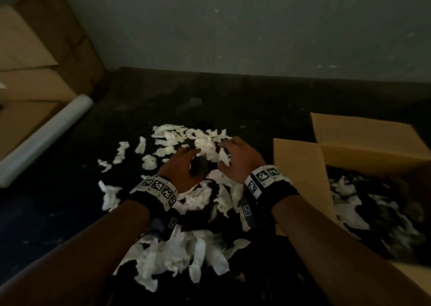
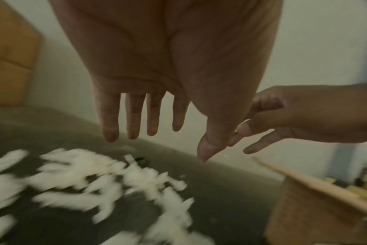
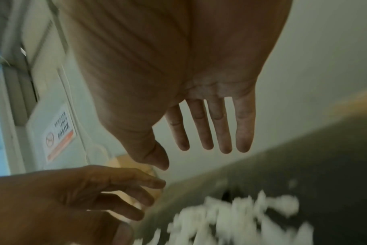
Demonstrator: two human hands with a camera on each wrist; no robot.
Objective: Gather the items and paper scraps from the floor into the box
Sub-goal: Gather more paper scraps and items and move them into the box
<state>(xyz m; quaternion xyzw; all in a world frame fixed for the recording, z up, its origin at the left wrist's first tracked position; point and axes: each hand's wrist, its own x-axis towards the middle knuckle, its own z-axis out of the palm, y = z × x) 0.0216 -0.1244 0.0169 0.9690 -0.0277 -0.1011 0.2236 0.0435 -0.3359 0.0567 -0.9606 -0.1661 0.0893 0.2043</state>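
White paper scraps [image 1: 186, 140] lie scattered in a wide pile on the dark floor [image 1: 70, 200], mixed with dark items [image 1: 199, 165] that are hard to make out. My left hand [image 1: 184, 163] and right hand [image 1: 229, 152] hover side by side over the middle of the pile, palms down, fingers spread and empty. In the left wrist view the left hand [image 2: 157, 132] hangs above blurred scraps [image 2: 94, 179] with straight fingers. The right hand [image 3: 199, 149] looks the same in its wrist view. An open cardboard box [image 1: 300, 165] stands to the right, with scraps and dark items [image 1: 363, 210] inside.
A white roll [image 1: 44, 137] lies on the floor at the left beside stacked cardboard boxes [image 1: 35, 56]. A pale wall [image 1: 233, 25] closes off the floor behind the pile. The box's flaps [image 1: 359, 128] stand up just right of my right wrist.
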